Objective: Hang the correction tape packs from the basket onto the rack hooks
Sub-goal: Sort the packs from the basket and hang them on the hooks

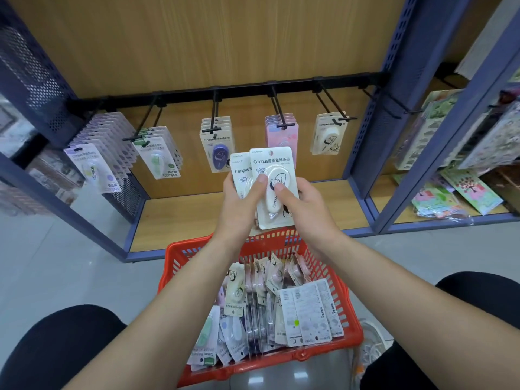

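I hold a small stack of cream correction tape packs (pixel 274 167) upright above the red basket (pixel 349 330). My left hand (pixel 239 204) grips the stack from the left, thumb on the front pack. My right hand (pixel 304 204) pinches the front pack from the right, thumb on its blister. The basket below holds several more packs (pixel 270 308), mostly standing on edge. On the black rack bar (pixel 242 90) hang hooks with lilac, green, blue, pink and cream packs. The cream hook (pixel 342 116) at the right carries a matching cream pack (pixel 329 136).
A bare hook (pixel 405 108) sticks out at the far right of the bar. A wooden shelf floor (pixel 183 218) lies under the hooks. The neighbouring bay to the right holds sticker sheets (pixel 455 192). My knees flank the basket on the grey floor.
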The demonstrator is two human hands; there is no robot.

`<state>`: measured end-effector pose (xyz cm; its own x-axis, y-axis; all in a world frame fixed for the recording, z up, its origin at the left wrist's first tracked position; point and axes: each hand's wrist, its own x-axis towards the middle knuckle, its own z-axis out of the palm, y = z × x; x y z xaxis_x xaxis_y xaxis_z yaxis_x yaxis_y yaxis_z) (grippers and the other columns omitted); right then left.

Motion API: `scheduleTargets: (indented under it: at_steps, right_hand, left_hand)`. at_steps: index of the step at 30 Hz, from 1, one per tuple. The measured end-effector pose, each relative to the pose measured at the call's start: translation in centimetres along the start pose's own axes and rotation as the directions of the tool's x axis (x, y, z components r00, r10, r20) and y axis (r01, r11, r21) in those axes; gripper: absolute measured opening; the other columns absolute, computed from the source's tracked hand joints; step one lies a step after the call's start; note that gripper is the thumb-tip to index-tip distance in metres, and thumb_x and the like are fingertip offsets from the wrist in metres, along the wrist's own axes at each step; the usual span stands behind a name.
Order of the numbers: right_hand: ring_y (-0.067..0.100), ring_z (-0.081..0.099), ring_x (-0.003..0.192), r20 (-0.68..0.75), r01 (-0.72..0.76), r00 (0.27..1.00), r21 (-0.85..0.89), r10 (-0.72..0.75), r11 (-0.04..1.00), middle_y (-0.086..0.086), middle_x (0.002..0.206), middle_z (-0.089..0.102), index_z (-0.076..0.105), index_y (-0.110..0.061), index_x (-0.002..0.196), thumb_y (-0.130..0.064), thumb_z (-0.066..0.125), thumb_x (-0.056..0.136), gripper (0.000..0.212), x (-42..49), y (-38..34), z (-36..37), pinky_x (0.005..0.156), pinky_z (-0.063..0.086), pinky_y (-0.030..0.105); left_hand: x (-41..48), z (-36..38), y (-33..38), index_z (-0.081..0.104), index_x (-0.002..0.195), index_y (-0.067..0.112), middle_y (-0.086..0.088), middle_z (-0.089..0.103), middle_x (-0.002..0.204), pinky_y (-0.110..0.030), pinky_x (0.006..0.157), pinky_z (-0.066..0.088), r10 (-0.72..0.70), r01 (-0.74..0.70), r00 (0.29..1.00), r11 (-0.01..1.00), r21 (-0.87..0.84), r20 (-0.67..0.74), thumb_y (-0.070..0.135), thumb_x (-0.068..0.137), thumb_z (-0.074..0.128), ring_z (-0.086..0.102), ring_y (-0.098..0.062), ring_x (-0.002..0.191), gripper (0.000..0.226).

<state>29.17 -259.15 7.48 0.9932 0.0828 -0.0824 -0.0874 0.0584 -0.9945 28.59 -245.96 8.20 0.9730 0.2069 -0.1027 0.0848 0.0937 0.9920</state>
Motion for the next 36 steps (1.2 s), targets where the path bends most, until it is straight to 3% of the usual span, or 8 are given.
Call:
scheduleTargets:
  at_steps: [5, 10, 13, 16, 19, 25, 31, 36]
  right_hand:
    - [0.037, 0.072, 0.107, 0.016, -0.099, 0.995, 0.144, 0.098, 0.985, 0.014, 0.108, 0.077, 0.072, -0.006, 0.114, -0.017, 0.064, 0.101, 0.019, 0.4, -0.7, -1.5, 0.095, 0.058, 0.053]
    - [0.035, 0.073, 0.107, -0.01, -0.136, 0.99, 0.222, 0.141, 0.966, 0.015, 0.113, 0.076, 0.065, -0.002, 0.123, -0.019, 0.064, 0.1, 0.028, 0.9, -0.8, -3.0, 0.098, 0.055, 0.057]
    - [0.032, 0.074, 0.104, -0.021, -0.156, 0.987, 0.175, 0.162, 0.972, 0.011, 0.109, 0.078, 0.065, -0.003, 0.121, -0.017, 0.065, 0.099, 0.026, 2.2, -1.7, -4.8, 0.092, 0.059, 0.051]
    - [0.026, 0.073, 0.106, -0.052, -0.094, 0.995, -0.075, 0.09, 0.993, 0.003, 0.108, 0.078, 0.07, -0.014, 0.112, -0.02, 0.069, 0.098, 0.016, 5.0, -2.4, -8.7, 0.098, 0.056, 0.049]
    - [0.022, 0.071, 0.104, -0.167, -0.091, 0.984, -0.224, 0.053, 0.97, 0.002, 0.111, 0.075, 0.063, -0.016, 0.12, -0.023, 0.072, 0.095, 0.028, 7.4, -2.2, -12.7, 0.094, 0.057, 0.047]
    - [0.016, 0.071, 0.102, -0.248, -0.069, 0.969, -0.22, 0.012, 0.973, -0.004, 0.111, 0.072, 0.057, -0.029, 0.117, -0.02, 0.067, 0.099, 0.022, 10.8, -0.5, -15.4, 0.071, 0.056, 0.034]
    - [0.019, 0.07, 0.092, -0.249, -0.062, 0.968, -0.166, 0.019, 0.984, 0.002, 0.112, 0.074, 0.055, -0.027, 0.126, -0.019, 0.064, 0.1, 0.028, 12.6, -0.1, -14.8, 0.045, 0.048, 0.016]
    - [0.021, 0.07, 0.1, -0.253, -0.071, 0.967, -0.173, 0.025, 0.982, 0.002, 0.117, 0.073, 0.057, -0.031, 0.122, -0.026, 0.063, 0.101, 0.022, 13.4, 0.7, -14.4, 0.052, 0.049, 0.019]
  left_hand:
    - [0.1, 0.4, 0.1, 0.044, 0.142, 0.019, 0.01, 0.068, 0.126, -0.016, 0.082, 0.057, 0.036, -0.038, 0.999, 0.997, 0.067, 0.029, 0.024, 0.099, 0.066, 0.069, -0.002, 0.108, 0.049]
    - [1.0, 0.1, 0.6, 0.052, 0.14, 0.026, 0.01, 0.072, 0.123, -0.028, 0.089, 0.057, 0.043, -0.049, 0.998, 0.994, 0.101, 0.053, 0.029, 0.096, 0.07, 0.07, -0.007, 0.109, 0.048]
    - [1.8, -0.1, 1.4, 0.055, 0.137, 0.029, 0.012, 0.074, 0.118, -0.042, 0.094, 0.059, 0.023, -0.036, 0.996, 0.989, 0.145, 0.091, 0.029, 0.093, 0.075, 0.072, -0.01, 0.108, 0.048]
    - [2.4, -0.6, 2.2, 0.055, 0.136, 0.033, 0.017, 0.075, 0.113, -0.042, 0.087, 0.062, 0.004, -0.036, 0.988, 0.977, 0.209, 0.153, 0.028, 0.091, 0.077, 0.073, -0.007, 0.101, 0.05]
    - [2.6, -1.6, 2.0, 0.055, 0.139, 0.031, 0.011, 0.075, 0.117, -0.048, 0.08, 0.064, -0.054, 0.005, 0.98, 0.969, 0.247, 0.193, 0.03, 0.089, 0.079, 0.075, -0.014, 0.1, 0.055]
    - [3.8, -1.8, 1.1, 0.065, 0.127, 0.024, 0.001, 0.078, 0.111, -0.049, 0.076, 0.063, -0.088, 0.069, 0.987, 0.987, 0.145, 0.133, 0.028, 0.091, 0.074, 0.077, -0.024, 0.094, 0.037]
    - [5.1, -1.6, 0.9, 0.064, 0.128, 0.025, 0.005, 0.078, 0.11, -0.041, 0.073, 0.062, -0.079, 0.068, 0.99, 0.993, 0.098, 0.118, 0.038, 0.073, 0.077, 0.077, -0.02, 0.096, 0.057]
    - [6.2, -1.9, 0.5, 0.064, 0.128, 0.026, 0.006, 0.078, 0.108, -0.04, 0.073, 0.062, -0.084, 0.074, 0.992, 0.993, 0.096, 0.097, 0.027, 0.086, 0.077, 0.077, -0.019, 0.095, 0.044]
